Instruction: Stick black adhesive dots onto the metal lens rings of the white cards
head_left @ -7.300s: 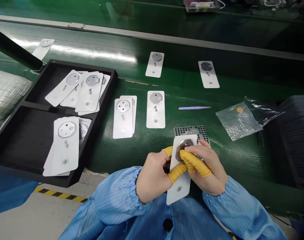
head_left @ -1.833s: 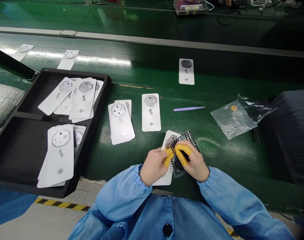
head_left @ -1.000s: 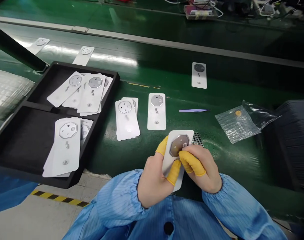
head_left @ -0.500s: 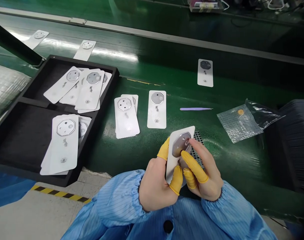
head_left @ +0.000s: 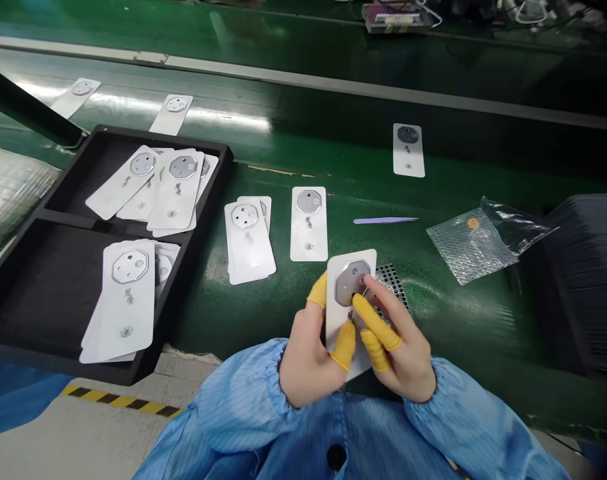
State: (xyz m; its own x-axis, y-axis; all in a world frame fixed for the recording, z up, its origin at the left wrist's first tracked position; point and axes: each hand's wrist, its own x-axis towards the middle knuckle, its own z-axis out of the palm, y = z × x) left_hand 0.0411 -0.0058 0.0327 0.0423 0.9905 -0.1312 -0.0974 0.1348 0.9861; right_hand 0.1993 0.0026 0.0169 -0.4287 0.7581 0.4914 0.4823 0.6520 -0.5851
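Note:
My left hand point(head_left: 310, 360), with yellow finger cots on the thumb and a finger, grips a white rectangular panel point(head_left: 337, 319) by its side, tilted up toward me. An octagonal silver plate point(head_left: 350, 283) with small holes sits at the panel's upper end. On that plate rest the fingertips of my right hand point(head_left: 406, 357): a yellow-covered tip beside a dark spot, a bare fingertip at the right edge. Whatever they may pinch is too small to make out. Partly hidden behind the right hand lies a sheet with rows of black dots point(head_left: 394, 285).
Similar panels lie on the green table, one in front point(head_left: 308, 233), two stacked point(head_left: 253, 253), others farther back. A black tray point(head_left: 38, 267) at left holds several more. Purple tweezers point(head_left: 386, 221) and a bubble bag point(head_left: 468, 247) lie to the right, near a dark stack point(head_left: 583, 267).
The held panel has turned more face-on to me and shifted slightly left with both hands. More of the dotted sheet shows. The camera view has shifted a little.

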